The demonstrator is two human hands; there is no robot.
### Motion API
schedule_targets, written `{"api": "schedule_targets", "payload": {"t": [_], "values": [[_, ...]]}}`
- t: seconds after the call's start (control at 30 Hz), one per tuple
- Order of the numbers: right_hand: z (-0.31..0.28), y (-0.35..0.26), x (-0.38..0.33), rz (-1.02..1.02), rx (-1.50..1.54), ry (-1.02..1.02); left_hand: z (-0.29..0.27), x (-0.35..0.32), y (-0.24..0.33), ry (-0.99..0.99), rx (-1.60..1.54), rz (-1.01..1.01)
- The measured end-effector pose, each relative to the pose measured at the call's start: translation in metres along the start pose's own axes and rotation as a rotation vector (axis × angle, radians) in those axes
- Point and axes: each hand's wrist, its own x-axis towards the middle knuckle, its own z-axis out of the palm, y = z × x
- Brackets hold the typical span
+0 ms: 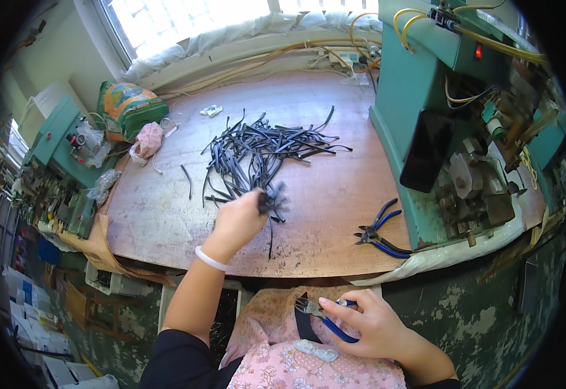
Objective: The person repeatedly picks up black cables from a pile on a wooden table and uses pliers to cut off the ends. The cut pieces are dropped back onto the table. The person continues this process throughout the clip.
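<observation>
Black strips (257,152), many: thin, loose, heaped crosswise at the middle of the worktop (335,217). Those at the near end run mostly toward the worker; those at the far right lie more sideways. One thin strip points to the near edge; a single stray (187,181) lies apart, left of the heap.

Left hand (239,219), one: at the near end of the heap, which lies straight ahead of it and slightly right. Fingers at a dark, blurred bunch of strips; whether clamped on it or loosening, cannot tell. White band (211,259) at the wrist. The nearer of the two hands to the heap.

Right hand (370,324), one: above the lap, well apart from the heap, closed around blue-handled pliers (325,319), their head pointing left and away from the worker.

Second pliers (375,237), blue and black handles: lying on the worktop at right, handles spread, head to the left. Not held.

Green machine (393,123), right, with a dark phone (427,150) upright against its front. Another green machine (54,133), far left. Green and orange bag (127,111), pink cloth bundle (146,141) just beside it. Floral apron (270,363), pink, over the lap.
</observation>
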Motion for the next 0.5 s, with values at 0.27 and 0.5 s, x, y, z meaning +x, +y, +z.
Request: {"api": "schedule_targets", "payload": {"t": [0.27, 0.5], "values": [[0.001, 0.009, -0.008, 0.033, -0.002, -0.041, 0.021, 0.01, -0.005, 0.04, 0.011, 0.387], [-0.005, 0.011, -0.004, 0.068, -0.025, -0.012, 0.0, -0.012, 0.03, -0.034, -1.035, 0.008]]}}
